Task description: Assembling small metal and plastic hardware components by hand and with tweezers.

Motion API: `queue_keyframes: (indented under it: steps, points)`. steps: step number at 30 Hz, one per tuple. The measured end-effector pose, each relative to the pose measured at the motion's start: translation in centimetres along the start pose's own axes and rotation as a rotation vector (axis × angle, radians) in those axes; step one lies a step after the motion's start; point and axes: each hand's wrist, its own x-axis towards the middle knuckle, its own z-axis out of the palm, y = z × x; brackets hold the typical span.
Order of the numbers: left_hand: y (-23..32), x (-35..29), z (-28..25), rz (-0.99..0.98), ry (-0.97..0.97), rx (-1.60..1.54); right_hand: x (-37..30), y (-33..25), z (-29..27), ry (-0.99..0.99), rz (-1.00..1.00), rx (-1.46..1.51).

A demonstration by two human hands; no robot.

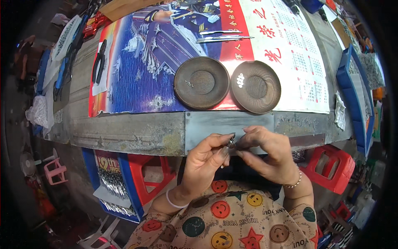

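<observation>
Small metal part (231, 143) is pinched by the left hand (206, 159), long axis unclear. Right hand (267, 150) curls just rightward, grip indeterminate.

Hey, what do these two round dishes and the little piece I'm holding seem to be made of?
Left dish, right dish: probably wood, brown and satiny; curving grain shows in the right one. Little piece: likely polished metal, from its silvery glint; too small to be sure.

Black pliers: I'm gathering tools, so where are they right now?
In the head view, the black pliers lie on a white paper strip near the left edge of the calendar poster, left of the wooden dishes.
</observation>
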Motion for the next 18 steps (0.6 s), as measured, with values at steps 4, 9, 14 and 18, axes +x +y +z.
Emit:
queue_keyframes:
  steps: [4, 9, 14, 18]
  points:
    - [-0.5, 0.0, 0.8, -0.044, 0.001, 0.017, -0.7, 0.5, 0.7, 0.078, -0.108, -0.067]
    - [-1.1, -0.2, 1.3, 0.01, -0.032, 0.039, -1.3, 0.8, 0.8, 0.158, -0.16, -0.08]
    - [-1.6, -0.7, 1.3, 0.047, -0.111, 0.043, -2.4, 1.6, 0.8, 0.106, 0.136, 0.477]
    - [-1.6, -1.3, 1.9, 0.089, -0.155, 0.113, -2.9, 2.0, 1.4, 0.073, 0.287, 1.065]
